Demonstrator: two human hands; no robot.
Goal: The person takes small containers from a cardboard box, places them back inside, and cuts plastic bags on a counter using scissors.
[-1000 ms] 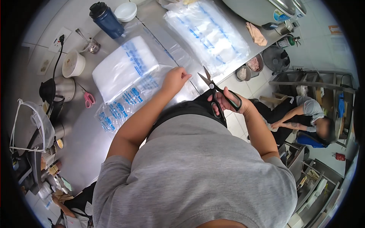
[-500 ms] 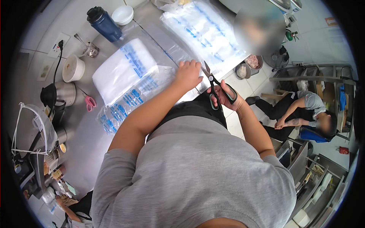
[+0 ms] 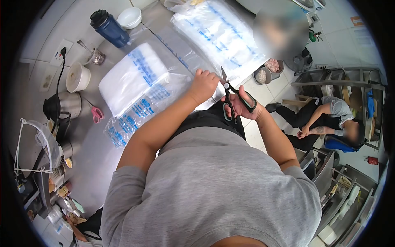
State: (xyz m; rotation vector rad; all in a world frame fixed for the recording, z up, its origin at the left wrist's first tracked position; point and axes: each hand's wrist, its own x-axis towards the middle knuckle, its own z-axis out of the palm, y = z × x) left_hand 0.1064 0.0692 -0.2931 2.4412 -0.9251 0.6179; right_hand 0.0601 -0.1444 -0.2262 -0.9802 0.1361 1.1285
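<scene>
My right hand (image 3: 247, 106) holds black-handled scissors (image 3: 226, 86), with fingers in the handle loops. The blades stand apart and point away from my body. Just left of the blades, my left hand (image 3: 203, 87) is closed, its fingers curled at the edge of a clear plastic bag (image 3: 184, 51) lying across the table. How much plastic is in that hand is hidden. Beside my left forearm lies a thick stack of white plastic bags (image 3: 127, 78), with a crumpled blue-printed wrapper (image 3: 138, 117) in front. Another stack of blue-printed bags (image 3: 218, 35) lies beyond my hands.
Pink-handled scissors (image 3: 97, 114), a white tub (image 3: 78, 77), a blue bottle (image 3: 109, 29) and a white bowl (image 3: 129, 17) are on the metal table (image 3: 88, 156). A co-worker (image 3: 325, 119) sits at right; another person's arm (image 3: 76, 230) shows lower left. Pots of food (image 3: 263, 76) stand beyond the table's edge.
My left hand's fingers have curled in, and the hand has shifted slightly toward the scissors. The scissors have turned a little in my right hand.
</scene>
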